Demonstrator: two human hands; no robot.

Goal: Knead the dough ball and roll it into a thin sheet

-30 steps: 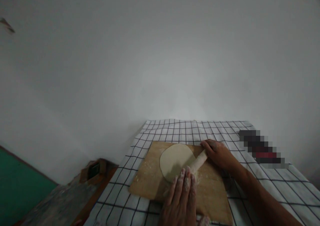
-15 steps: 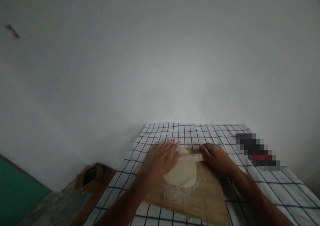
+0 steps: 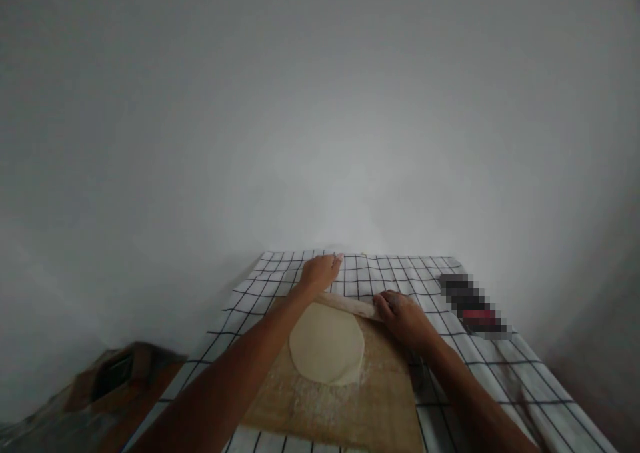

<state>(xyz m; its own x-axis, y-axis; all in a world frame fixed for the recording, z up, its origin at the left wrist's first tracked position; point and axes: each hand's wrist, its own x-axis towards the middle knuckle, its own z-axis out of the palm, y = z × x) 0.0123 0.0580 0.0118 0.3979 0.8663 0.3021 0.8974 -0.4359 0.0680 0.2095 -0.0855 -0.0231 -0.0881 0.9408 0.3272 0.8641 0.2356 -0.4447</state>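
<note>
From my end, the dough [image 3: 327, 349] on the board's [image 3: 375, 409] far half looks mostly rolled: a flat round, with only its uneven near-right edge seeming left. The right hand [image 3: 404, 314] grips 1 end of the pin [image 3: 349, 305] at the board's far right. I can't tell what the left hand [image 3: 320, 273], beyond the board's far side, holds; the pin's left end is hidden.

I grip the rolling pin [image 3: 350, 305] with my right hand [image 3: 405, 317]; left of that hand, dough [image 3: 327, 343] covers part of the board [image 3: 377, 409].
</note>
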